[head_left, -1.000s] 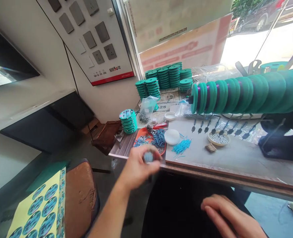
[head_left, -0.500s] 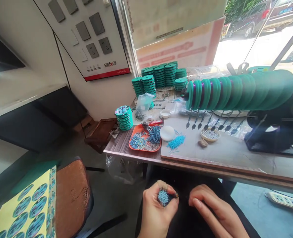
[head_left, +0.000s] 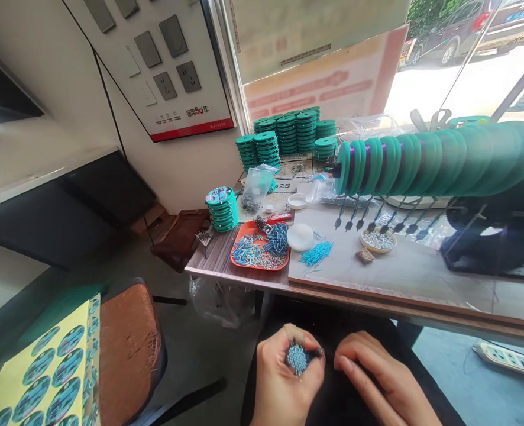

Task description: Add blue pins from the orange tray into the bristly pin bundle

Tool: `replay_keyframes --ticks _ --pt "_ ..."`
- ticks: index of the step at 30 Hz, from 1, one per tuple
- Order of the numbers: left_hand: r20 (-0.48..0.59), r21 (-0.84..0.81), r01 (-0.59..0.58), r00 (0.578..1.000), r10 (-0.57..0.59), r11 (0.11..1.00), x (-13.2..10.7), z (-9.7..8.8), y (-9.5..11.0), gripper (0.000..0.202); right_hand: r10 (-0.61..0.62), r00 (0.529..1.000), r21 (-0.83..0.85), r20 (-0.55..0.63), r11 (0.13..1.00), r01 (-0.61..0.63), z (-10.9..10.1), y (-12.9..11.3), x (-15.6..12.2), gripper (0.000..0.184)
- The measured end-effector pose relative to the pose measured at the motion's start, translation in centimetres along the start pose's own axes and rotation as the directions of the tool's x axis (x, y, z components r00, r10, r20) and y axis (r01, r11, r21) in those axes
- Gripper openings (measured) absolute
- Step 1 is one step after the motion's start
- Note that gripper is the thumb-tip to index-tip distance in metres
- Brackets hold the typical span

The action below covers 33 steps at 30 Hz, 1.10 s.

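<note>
My left hand is closed round a tight bundle of thin blue tubes, seen end-on. A tan wrap covers one of its fingers. A small dark tip sticks out between its thumb and forefinger; its kind is unclear. Just to the right, my right hand has thumb and fingers pressed together, apart from the bundle; whatever they may hold is too small to make out. Both hands are over my dark-clothed lap, in front of the table edge.
On the table stand an orange tray of small parts, loose blue tubes, a white disc, a dish of small beads, and stacked green spools. A row of green spools sits on a black stand.
My right hand has moved slightly left, closer to my left hand. The left hand keeps its hold on the bundle and has shifted a little to the right. The view has shifted slightly.
</note>
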<state>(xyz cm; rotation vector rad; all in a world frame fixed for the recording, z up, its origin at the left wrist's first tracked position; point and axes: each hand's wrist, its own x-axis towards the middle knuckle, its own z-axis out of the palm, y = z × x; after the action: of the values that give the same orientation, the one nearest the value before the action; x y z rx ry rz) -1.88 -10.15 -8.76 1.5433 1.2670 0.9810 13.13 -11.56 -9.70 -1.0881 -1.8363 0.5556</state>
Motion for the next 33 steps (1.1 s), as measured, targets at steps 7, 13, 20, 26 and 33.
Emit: replay_keyframes --ticks 7,13,20,26,33 --pt "0.003 0.213 -0.260 0.964 0.265 0.942 -0.3 -0.2 0.2 0.017 -0.066 0.997 -0.164 0.044 0.984 0.073 0.1 0.2 -0.2 0.017" --pt "-0.073 0.281 -0.370 0.912 0.404 0.886 -0.6 0.4 -0.1 0.021 0.042 0.999 -0.163 0.031 0.986 -0.036 0.2 -0.1 -0.9 0.011" --pt "0.150 0.160 -0.190 0.975 0.166 0.969 -0.4 -0.8 0.5 0.022 -0.035 0.993 -0.186 0.116 0.981 0.056 -0.2 0.4 -0.9 0.002" --pt "0.209 0.031 -0.020 0.978 0.013 0.999 -0.1 -1.5 0.5 0.026 -0.011 0.995 -0.142 0.103 0.990 0.025 0.1 0.4 -1.2 0.006" --pt "0.369 -0.662 0.435 0.898 -0.240 0.610 -0.6 -1.0 0.2 0.033 -0.145 0.989 -0.184 0.009 0.972 0.144 0.0 0.8 -0.8 0.008"
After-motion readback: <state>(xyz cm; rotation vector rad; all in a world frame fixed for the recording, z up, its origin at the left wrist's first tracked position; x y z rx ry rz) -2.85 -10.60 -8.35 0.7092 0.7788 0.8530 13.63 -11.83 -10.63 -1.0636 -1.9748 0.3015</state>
